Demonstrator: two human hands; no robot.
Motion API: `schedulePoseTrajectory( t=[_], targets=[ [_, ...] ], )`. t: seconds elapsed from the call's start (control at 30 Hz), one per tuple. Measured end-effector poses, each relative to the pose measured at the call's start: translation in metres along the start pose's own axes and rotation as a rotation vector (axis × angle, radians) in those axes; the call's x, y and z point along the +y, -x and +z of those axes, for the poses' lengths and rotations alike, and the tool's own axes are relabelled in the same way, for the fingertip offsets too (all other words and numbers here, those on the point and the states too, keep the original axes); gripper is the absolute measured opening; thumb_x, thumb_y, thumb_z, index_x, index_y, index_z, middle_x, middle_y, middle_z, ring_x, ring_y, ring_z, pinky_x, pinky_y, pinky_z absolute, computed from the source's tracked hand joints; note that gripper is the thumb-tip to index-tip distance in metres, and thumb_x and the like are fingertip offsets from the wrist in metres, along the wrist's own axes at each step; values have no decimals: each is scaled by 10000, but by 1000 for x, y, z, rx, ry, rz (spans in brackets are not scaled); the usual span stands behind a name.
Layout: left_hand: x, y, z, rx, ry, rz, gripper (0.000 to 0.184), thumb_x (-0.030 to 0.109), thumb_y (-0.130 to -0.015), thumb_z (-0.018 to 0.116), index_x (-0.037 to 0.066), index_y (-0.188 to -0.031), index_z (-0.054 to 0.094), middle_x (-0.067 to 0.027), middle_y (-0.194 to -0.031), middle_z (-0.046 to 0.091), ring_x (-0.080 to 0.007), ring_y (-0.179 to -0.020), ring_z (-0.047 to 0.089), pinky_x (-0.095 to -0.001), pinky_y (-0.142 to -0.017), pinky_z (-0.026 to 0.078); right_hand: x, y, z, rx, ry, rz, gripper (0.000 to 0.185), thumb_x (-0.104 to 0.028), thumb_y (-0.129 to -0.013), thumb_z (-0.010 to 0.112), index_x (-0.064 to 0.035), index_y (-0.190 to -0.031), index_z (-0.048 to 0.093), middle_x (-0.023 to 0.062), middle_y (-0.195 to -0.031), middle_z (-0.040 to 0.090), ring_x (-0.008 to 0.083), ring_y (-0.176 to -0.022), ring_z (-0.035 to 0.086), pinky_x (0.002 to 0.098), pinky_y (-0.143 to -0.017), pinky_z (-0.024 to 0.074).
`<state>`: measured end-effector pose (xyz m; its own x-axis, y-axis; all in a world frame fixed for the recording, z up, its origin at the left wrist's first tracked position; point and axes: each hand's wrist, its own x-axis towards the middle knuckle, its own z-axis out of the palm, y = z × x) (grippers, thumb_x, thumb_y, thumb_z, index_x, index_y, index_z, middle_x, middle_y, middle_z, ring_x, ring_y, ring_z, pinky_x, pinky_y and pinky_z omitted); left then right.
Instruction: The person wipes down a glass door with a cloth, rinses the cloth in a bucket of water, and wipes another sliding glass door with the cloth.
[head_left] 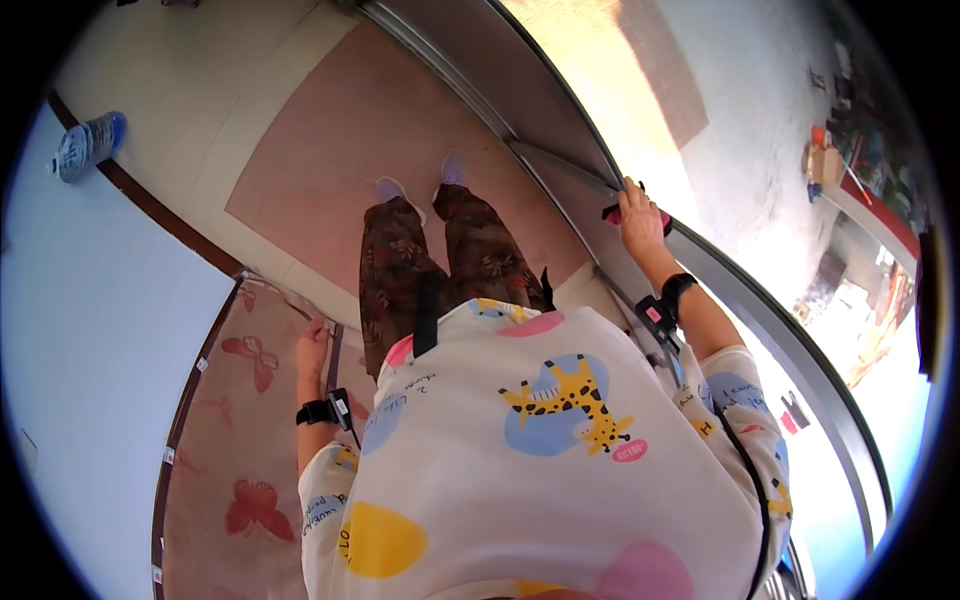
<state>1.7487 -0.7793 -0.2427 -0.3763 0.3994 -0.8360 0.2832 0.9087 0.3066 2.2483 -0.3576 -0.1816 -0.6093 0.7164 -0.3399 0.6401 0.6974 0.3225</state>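
My right hand (641, 222) is wrapped over the edge of a grey metal-framed door (730, 262). Dark pink material, apparently a cloth (665, 221), shows on both sides of the fingers, pressed against the frame. On the other side, my left hand (313, 343) hangs low with its fingers curled closed. It is beside a brownish-pink curtain (225, 400) with red butterflies, close to the curtain's dark edge strip. Whether the fingers grip the curtain cannot be seen. Both wrists carry a black strap with a small device.
A large water bottle (88, 147) stands at the far left, near a white wall (90, 330) with dark trim. A pinkish floor area (330, 150) lies under my feet. Beyond the door is a sunlit outdoor surface (590, 60), with boxes and clutter (825, 165) farther right.
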Motion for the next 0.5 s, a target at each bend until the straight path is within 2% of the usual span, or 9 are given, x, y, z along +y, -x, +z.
schedulePoseTrajectory(
  t=[0.07, 0.1, 0.17, 0.23, 0.33, 0.37, 0.43, 0.47, 0.5],
  targets=[
    [-14, 3, 12, -3, 10, -28, 361, 223, -890, 561, 30, -1195, 582, -168, -1040, 664, -266, -994, 633, -332, -859, 473, 1, -3, -18, -285, 26, -26, 215, -71, -801, 533, -125, -986, 627, 48, -1067, 570, 198, -978, 567, 350, -775, 467],
    [-20, -1, 21, -4, 16, -39, 354, 206, -892, 564, 26, -1196, 579, -166, -1051, 661, -257, -994, 632, -325, -862, 471, 2, -11, -9, -274, 33, -37, 215, -71, -801, 533, -125, -986, 627, 48, -1067, 570, 198, -978, 567, 350, -775, 467],
    [1, 0, 21, 0, 89, -46, 343, 193, -900, 558, 18, -1194, 578, -162, -1071, 654, -248, -1004, 624, -317, -867, 467, -4, -13, 11, -474, 16, 5, 185, -88, -794, 545, -127, -956, 626, 44, -1010, 593, 196, -965, 569, 336, -762, 462],
    [4, -3, 27, 3, 169, -53, 332, 180, -908, 551, 10, -1192, 576, -157, -1091, 648, -239, -1014, 616, -308, -873, 464, -13, -27, 26, -480, -9, -48, 155, -95, -803, 548, -113, -937, 624, 52, -951, 612, 212, -936, 595, 341, -747, 486],
    [4, -1, 44, 133, 339, 62, 333, 179, -929, 532, 3, -1210, 558, -136, -1131, 634, -208, -1032, 598, -294, -867, 462, -26, -46, 70, -559, 26, -87, 120, -103, -837, 536, -97, -902, 637, 95, -895, 652, 238, -843, 661, 330, -699, 532],
    [0, 3, 58, 127, 351, 48, 333, 179, -929, 532, 3, -1210, 558, -136, -1131, 634, -208, -1032, 598, -294, -867, 462, -30, -55, 77, -613, 5, -110, 143, -78, -836, 526, -97, -960, 594, 126, -909, 641, 267, -818, 656, 361, -672, 530],
    [-14, 12, 79, 118, 450, -36, 335, 176, -932, 526, 17, -1225, 550, -134, -1155, 624, -209, -1034, 598, -292, -866, 462, -47, -69, 77, -710, 15, -143, 155, -82, -837, 528, -89, -983, 580, 132, -924, 645, 262, -855, 651, 352, -693, 524],
    [27, 24, 73, 69, 442, -186, 338, 180, -931, 523, 21, -1228, 549, -131, -1160, 623, -216, -1033, 603, -301, -860, 468, -53, -68, 100, -678, 30, -174, 158, -85, -841, 523, -90, -990, 576, 128, -934, 645, 262, -880, 646, 348, -711, 520],
    [22, 16, 89, 69, 457, -202, 338, 180, -931, 523, 21, -1228, 549, -131, -1160, 623, -216, -1033, 603, -301, -860, 468, -59, -66, 122, -649, 44, -207, 161, -88, -845, 518, -92, -996, 573, 124, -944, 645, 263, -904, 640, 343, -729, 515]
  ],
)
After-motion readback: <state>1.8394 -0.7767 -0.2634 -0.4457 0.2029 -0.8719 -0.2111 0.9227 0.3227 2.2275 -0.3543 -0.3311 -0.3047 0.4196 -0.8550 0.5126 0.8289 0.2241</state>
